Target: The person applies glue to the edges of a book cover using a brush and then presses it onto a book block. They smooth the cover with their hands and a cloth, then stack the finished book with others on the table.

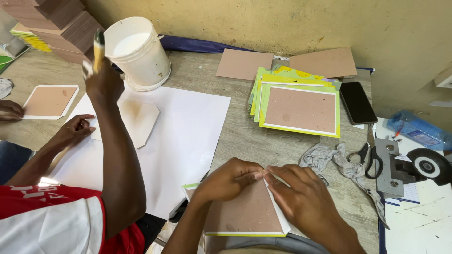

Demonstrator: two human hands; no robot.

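While both hands press together, apparently folding white paper, the brown board lies beneath them.

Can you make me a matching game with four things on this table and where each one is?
Things:
1. white plastic bucket
2. black flat phone
3. black-handled metal scissors
4. crumpled grey cloth

Places:
A. just right of the stack of yellow-edged brown boards
B. below the phone, near the table's right edge
C. far side of the table, by a co-worker's raised hand holding a brush
D. beside the person's right hand, left of the scissors

Pairs: 1-C, 2-A, 3-B, 4-D
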